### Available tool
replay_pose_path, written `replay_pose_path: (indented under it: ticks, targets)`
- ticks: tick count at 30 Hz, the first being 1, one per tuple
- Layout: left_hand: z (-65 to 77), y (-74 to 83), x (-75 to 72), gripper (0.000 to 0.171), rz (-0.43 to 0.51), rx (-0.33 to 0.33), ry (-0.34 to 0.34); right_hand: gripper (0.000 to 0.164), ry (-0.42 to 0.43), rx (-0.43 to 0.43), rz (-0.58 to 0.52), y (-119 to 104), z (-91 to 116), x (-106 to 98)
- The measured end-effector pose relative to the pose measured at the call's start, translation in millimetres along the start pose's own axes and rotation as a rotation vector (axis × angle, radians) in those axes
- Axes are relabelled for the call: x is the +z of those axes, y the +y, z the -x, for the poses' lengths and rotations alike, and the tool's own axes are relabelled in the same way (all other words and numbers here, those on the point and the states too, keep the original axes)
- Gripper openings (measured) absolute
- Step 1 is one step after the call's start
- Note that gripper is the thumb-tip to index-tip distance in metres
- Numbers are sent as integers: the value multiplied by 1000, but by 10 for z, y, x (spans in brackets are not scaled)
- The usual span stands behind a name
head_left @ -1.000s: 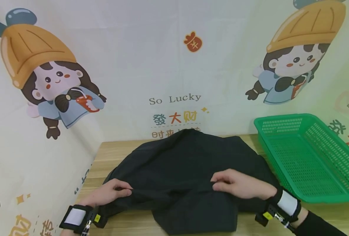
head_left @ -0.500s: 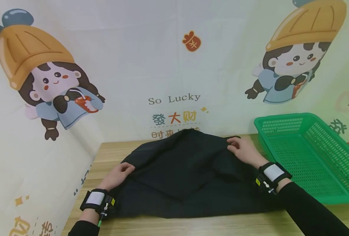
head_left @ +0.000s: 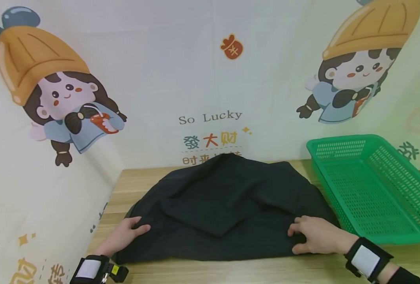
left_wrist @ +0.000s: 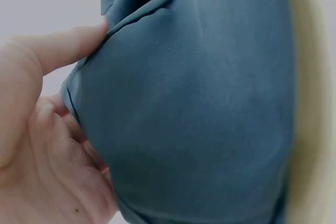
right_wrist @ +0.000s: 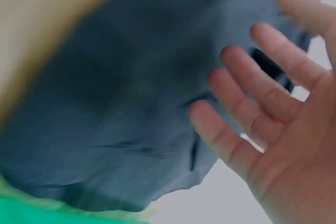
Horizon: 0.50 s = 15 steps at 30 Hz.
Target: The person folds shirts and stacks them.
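A large black cloth (head_left: 210, 213) lies in a broad half-round shape on the wooden table, wrinkled in the middle, with a long straight edge toward me. At its left side my left hand (head_left: 123, 234) rests with thumb and fingers apart. In the left wrist view the thumb (left_wrist: 79, 45) touches the cloth's side edge, and the other fingers are partly hidden behind the fabric. My right hand (head_left: 318, 235) is over the cloth's right front part. The right wrist view has its fingers (right_wrist: 236, 90) loosely spread, with nothing held between them.
A green perforated plastic basket (head_left: 352, 232) stands at the right, close beside the cloth. The wooden table (head_left: 196, 272) shows along the front and at the back left. Behind it hangs a white printed curtain (head_left: 167, 71) with cartoon figures and lettering.
The cloth's front flap, bunched toward me a second ago, now lies flatter with a straight front edge. My right hand went to the back right corner, then came forward; the left moved back, then forward.
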<state>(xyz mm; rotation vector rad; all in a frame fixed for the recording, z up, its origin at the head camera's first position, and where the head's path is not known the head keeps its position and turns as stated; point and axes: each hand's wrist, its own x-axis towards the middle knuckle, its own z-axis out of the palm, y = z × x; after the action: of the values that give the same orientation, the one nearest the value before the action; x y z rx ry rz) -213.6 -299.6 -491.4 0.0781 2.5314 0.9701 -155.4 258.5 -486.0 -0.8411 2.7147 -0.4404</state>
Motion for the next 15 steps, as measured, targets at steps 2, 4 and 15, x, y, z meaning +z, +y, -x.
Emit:
replay_pose_path:
  ticks: [2, 4, 15]
  targets:
    - [46, -26, -4, 56, 45, -11, -25, 22, -29, -15, 21, 28, 71, 93]
    - [81, -53, -18, 51, 63, -10, -51, 16, -21, -45, 15, 49, 112, 169]
    - [328, -259, -256, 45, 99, 56, -292, 34, 75, -191, -24, -1, 313, 325]
